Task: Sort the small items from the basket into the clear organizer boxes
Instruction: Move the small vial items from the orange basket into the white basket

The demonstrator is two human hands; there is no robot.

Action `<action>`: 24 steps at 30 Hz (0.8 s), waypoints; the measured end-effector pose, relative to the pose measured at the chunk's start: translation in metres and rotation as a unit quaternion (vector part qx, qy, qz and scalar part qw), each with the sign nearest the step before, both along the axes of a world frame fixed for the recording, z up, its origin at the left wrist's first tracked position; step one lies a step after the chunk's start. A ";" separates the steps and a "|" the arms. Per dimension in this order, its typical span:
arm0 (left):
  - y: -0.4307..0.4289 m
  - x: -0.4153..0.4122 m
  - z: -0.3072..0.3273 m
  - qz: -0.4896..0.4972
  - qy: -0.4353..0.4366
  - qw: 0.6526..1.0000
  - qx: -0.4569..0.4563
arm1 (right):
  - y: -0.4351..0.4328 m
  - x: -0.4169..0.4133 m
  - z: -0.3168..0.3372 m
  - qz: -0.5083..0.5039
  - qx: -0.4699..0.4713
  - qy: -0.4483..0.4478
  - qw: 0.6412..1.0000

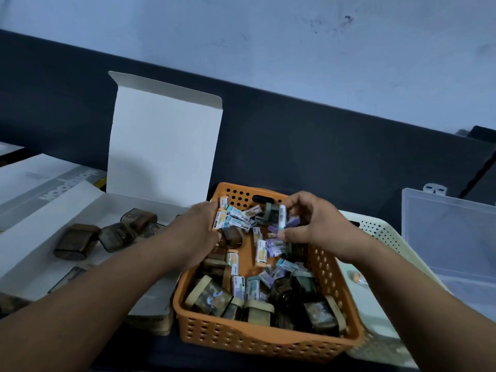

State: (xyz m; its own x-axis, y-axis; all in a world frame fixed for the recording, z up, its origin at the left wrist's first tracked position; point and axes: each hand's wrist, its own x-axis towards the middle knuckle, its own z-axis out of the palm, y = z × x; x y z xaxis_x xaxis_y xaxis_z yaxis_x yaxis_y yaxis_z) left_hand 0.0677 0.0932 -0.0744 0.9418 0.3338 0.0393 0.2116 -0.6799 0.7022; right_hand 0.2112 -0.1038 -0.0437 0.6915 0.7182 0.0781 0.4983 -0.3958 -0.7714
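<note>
An orange perforated basket (pixel 257 336) sits in front of me, full of several small wrapped erasers and dark brownish cases with cream lids. My left hand (pixel 200 232) reaches into its far left side and grips a bunch of small erasers (pixel 224 220) against the basket wall. My right hand (pixel 311 226) is over the basket's far middle and pinches one upright white and teal eraser (pixel 281 218) between thumb and fingers. A clear organizer box (pixel 451 242) stands open at the right, its lid raised.
A white cardboard box (pixel 161 146) with its lid up lies to the left, holding three dark brown cases (pixel 107 237). A cream perforated basket (pixel 381 234) sits under and right of the orange one. A dark wall strip runs behind.
</note>
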 end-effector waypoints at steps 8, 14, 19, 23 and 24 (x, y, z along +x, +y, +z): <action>0.000 0.003 0.002 -0.022 -0.010 1.000 0.003 | -0.069 0.027 -0.001 -0.185 0.021 -0.015 0.982; -0.003 0.002 0.003 -0.030 -0.011 0.999 -0.014 | -0.100 0.035 -0.024 -0.201 -0.133 -0.009 0.970; -0.005 0.001 0.005 -0.019 -0.008 1.000 -0.004 | -0.073 0.015 -0.006 -0.186 -0.086 -0.126 0.971; -0.003 0.000 0.004 -0.014 -0.001 1.000 -0.003 | -0.022 -0.019 0.005 -0.029 -0.119 -0.119 0.985; -0.002 0.000 0.003 -0.010 0.000 1.000 -0.003 | -0.010 -0.025 0.004 0.016 -0.147 -0.108 0.983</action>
